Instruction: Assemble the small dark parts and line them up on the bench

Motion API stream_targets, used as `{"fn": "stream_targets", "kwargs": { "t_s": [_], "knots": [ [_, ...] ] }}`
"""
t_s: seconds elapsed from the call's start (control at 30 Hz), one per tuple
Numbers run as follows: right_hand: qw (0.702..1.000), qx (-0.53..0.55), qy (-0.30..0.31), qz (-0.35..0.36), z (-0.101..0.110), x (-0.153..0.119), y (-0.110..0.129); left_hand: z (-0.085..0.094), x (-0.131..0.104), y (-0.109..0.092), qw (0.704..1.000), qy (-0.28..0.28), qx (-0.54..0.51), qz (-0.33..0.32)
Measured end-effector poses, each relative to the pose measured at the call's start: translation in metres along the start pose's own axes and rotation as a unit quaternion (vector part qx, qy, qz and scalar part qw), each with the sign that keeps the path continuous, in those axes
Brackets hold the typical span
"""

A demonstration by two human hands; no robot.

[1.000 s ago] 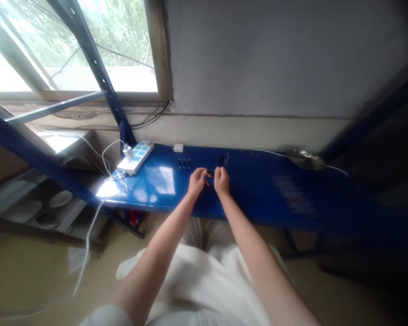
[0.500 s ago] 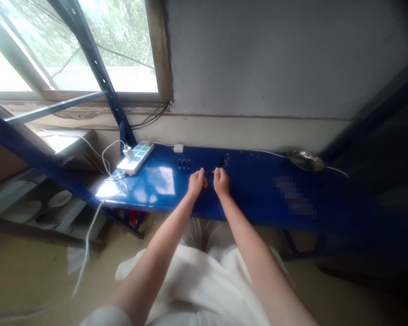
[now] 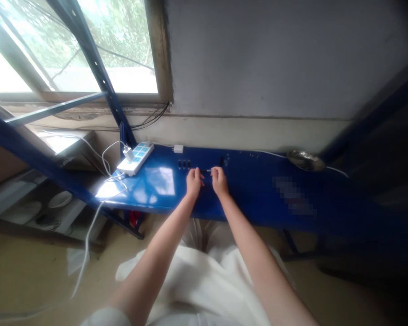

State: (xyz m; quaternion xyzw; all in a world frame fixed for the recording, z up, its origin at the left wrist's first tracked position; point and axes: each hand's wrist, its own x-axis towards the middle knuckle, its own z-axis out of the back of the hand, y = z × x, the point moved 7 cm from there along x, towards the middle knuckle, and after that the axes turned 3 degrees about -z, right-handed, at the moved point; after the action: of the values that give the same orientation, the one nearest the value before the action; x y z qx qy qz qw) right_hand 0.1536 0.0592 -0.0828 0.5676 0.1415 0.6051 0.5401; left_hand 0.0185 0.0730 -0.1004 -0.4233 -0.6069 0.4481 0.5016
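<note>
Above the blue table [image 3: 251, 199], my left hand [image 3: 193, 182] and my right hand [image 3: 219, 182] face each other with a small gap between. A thin rod-like piece [image 3: 206, 170], dark on the left and lighter on the right, spans that gap. Both hands are closed, each pinching one end of it; its exact kind is too small to tell. Just beyond my left hand lie several small dark pieces [image 3: 184, 164] in a row. Past my right hand sit a small black item [image 3: 221, 160] and some tiny clear pieces [image 3: 227, 158].
A white power strip [image 3: 136, 158] with a plugged-in charger lies at the table's left end. A white adapter [image 3: 178, 148] is at the back edge. A shiny metal dish [image 3: 306, 160] stands at the back right. A white cable [image 3: 87, 240] hangs off the left side.
Both hands have shifted slightly left, my left hand a little more, so the gap has widened. More of the thin piece shows, including a lighter section by my right fingers.
</note>
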Motion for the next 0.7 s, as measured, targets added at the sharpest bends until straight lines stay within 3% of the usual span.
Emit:
{"fn": "stream_targets", "kwargs": {
  "t_s": [0.23,0.43,0.57,0.7],
  "knots": [
    [1.000,0.000,0.009,0.012,0.001,0.000,0.005,0.002,0.000,0.000,1.000,-0.015,-0.007,0.003],
    [0.996,0.030,-0.081,-0.026,0.017,0.000,0.002,0.009,0.000,0.002,0.997,-0.068,-0.028,0.021],
    [0.993,0.053,-0.096,-0.047,0.019,0.000,-0.002,0.002,0.001,0.003,1.000,-0.012,-0.004,0.020],
    [0.998,0.051,-0.021,-0.033,0.007,0.001,-0.001,-0.003,0.000,0.003,1.000,0.024,0.009,0.009]
  ]
}}
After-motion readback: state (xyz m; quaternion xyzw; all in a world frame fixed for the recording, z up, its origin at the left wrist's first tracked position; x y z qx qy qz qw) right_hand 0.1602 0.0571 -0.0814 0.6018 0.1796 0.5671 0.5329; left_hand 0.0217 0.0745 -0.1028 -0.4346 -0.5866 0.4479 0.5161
